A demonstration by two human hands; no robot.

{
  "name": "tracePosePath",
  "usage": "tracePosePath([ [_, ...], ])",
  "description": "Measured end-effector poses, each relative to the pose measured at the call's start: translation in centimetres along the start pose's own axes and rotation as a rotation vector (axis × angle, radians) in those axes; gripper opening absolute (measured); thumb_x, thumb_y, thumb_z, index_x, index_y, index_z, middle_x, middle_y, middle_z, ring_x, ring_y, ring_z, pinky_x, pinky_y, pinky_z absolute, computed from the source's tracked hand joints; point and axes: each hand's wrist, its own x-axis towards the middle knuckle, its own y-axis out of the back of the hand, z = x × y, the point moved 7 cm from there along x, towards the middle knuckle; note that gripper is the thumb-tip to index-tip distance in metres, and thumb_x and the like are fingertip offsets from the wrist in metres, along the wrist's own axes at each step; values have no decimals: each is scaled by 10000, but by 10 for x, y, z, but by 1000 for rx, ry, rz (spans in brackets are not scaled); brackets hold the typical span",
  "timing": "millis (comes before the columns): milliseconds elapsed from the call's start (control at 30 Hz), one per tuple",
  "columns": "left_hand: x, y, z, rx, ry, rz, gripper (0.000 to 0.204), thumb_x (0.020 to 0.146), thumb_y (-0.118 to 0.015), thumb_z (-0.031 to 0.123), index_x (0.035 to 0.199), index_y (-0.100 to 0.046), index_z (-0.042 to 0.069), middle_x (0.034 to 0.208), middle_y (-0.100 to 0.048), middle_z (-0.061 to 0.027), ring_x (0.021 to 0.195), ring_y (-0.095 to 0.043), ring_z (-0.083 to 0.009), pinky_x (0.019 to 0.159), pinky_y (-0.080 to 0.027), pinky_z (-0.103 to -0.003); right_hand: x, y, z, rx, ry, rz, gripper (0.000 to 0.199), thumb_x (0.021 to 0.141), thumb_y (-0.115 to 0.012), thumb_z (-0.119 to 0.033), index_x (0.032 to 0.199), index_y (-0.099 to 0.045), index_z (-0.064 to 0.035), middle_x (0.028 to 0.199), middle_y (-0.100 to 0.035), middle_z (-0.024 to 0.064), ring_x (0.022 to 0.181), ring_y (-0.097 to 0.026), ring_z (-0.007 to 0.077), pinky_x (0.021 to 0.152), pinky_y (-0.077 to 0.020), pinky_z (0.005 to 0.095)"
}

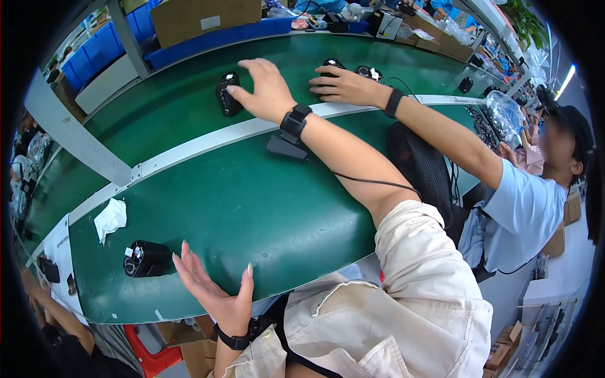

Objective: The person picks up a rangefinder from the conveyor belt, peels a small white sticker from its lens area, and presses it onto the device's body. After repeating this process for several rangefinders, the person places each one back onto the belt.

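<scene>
My right hand [266, 91] reaches over the raised green belt, fingers spread, holding nothing. Its thumb overlaps the edge of a black, rounded device [228, 101] with a small white piece on top; whether they touch I cannot tell. Low over the green worktop [233, 208], my left hand [220, 296] is open, palm up and fingers apart. To its left, a little apart from the fingertips, a similar black device [146, 259] lies on the worktop. A crumpled white wrapper [111, 219] rests behind that one.
A co-worker's hand [343, 86] rests on or over another black device [332, 65] at right, beside one more [368, 73]. A white rail [208, 140] divides worktop and belt. A white post [82, 129] rises at left. Near my right forearm lies a dark, cabled box [285, 148].
</scene>
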Motion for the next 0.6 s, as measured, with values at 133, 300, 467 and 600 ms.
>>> tracePosePath([
  [133,-2,0,0,15,2,5,1077,664,-772,-2,1487,-77,-5,1482,-254,-242,1373,-284,-363,1149,-197,-483,-6,-4,-16,19,50,-23,522,801,-689,-291,1226,-540,-27,1264,-543,187,1285,-407,381,1072,-348,444],
  [300,-2,0,0,3,8,12,1065,668,-769,-3,1488,-89,-2,1483,-259,-234,1376,-283,-359,1152,-191,-478,-7,-5,-15,13,40,-25,499,796,-685,-274,1208,-547,-29,1231,-562,169,1282,-409,381,1068,-353,445],
  [467,-3,-1,2,-6,-5,17,1004,707,-715,-48,1502,-106,24,1473,-296,-201,1393,-283,-309,1162,-168,-426,-9,-4,-7,-58,23,-46,508,782,-698,-275,1203,-553,-32,1229,-557,160,1279,-404,388,1066,-356,439],
  [600,-3,0,0,-3,2,22,1004,705,-713,-50,1502,-107,24,1470,-299,-205,1391,-285,-309,1162,-170,-427,1,7,11,-371,-21,-77,553,745,-724,-325,1207,-571,-62,1291,-520,140,1318,-329,420,1063,-326,497],
])
